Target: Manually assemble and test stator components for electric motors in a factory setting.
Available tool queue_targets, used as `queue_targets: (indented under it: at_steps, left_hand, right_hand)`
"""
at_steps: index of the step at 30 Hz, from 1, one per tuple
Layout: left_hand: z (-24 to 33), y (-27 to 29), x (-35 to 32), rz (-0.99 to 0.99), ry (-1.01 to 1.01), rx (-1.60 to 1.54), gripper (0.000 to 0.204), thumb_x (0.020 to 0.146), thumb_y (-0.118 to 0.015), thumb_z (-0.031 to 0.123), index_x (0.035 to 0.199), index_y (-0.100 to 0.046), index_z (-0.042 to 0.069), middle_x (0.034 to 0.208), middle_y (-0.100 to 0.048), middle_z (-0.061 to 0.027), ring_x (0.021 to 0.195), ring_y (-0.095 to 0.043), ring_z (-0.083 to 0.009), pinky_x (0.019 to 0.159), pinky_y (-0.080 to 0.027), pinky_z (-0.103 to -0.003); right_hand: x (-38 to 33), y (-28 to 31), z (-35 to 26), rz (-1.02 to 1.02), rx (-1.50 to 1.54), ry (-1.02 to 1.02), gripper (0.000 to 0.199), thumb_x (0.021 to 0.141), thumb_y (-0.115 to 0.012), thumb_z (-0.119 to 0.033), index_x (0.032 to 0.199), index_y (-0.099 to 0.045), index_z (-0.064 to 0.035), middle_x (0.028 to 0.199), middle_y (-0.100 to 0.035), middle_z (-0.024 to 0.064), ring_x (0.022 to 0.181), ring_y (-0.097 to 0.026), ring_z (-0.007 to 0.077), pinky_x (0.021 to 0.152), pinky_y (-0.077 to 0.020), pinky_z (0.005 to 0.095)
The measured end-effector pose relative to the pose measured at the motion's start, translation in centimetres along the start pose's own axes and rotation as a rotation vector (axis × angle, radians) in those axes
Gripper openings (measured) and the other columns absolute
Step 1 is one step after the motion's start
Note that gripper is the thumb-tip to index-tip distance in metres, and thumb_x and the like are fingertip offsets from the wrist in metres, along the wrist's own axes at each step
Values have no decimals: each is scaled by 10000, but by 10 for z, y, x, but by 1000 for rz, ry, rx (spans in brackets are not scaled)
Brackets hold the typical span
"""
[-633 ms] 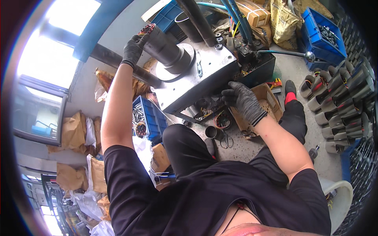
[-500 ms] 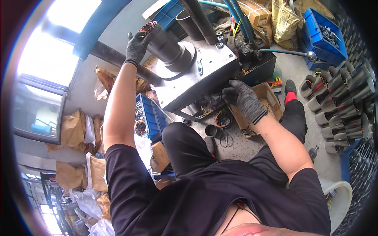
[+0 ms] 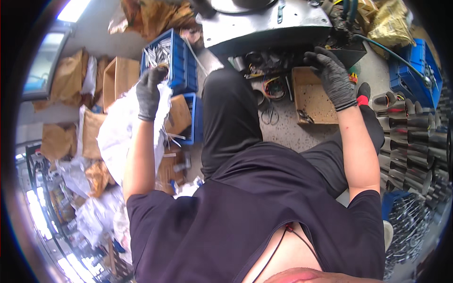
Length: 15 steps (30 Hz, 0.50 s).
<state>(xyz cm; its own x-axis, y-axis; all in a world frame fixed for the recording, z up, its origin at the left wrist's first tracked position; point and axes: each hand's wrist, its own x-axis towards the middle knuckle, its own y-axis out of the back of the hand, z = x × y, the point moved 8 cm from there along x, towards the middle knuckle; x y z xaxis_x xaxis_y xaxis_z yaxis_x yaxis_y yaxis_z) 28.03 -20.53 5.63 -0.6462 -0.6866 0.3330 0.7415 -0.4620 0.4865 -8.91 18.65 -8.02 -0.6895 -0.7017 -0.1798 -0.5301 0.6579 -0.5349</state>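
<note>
My left hand (image 3: pixel 150 92), in a dark grey glove, is at the near corner of a blue bin (image 3: pixel 184 70) of small metal parts. Its fingers are bent around a small brownish piece, mostly hidden behind them, whose kind I cannot make out. My right hand (image 3: pixel 331 78), gloved alike, hovers beside the front of the machine and over the right side of a cardboard box (image 3: pixel 304 89). Its fingers are stretched and hold nothing. The machine's pale metal top plate (image 3: pixel 264 27) shows at the upper edge, with a small tool (image 3: pixel 280 14) lying on it.
Scissors (image 3: pixel 270 115) and a bundle of wired parts (image 3: pixel 275 88) lie on the floor before the machine. A white sack (image 3: pixel 118 127) stands below my left hand. Dark metal sleeves (image 3: pixel 406 137) are stacked at the right, near blue crates (image 3: pixel 410 78).
My left hand has left the wire-topped cylinder on the machine and come down to the blue bin. My right hand stays stretched out near the machine's front. The view has tipped downward.
</note>
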Motion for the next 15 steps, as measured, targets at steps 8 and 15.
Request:
queue_targets:
  at_steps: [8,15]
  left_hand:
    - [-223,38,-390,-113,791,263,161,876,-778,126,974,-738,5,930,-759,-141,850,-713,-231,818,-556,-370]
    - [-237,41,-602,-367,1100,415,383,978,-657,348,1027,-738,-24,859,-735,-205,843,-715,-313,823,-532,-430]
  right_hand:
    - [-10,30,40,-120,-365,-64,566,921,-695,12,1459,-520,-10,1438,-597,163,1258,-627,252,1076,-524,357]
    - [-7,81,92,-320,-407,-242,583,896,-576,-3,1472,-485,-2,1522,-507,192,1414,-497,373,1140,-473,435]
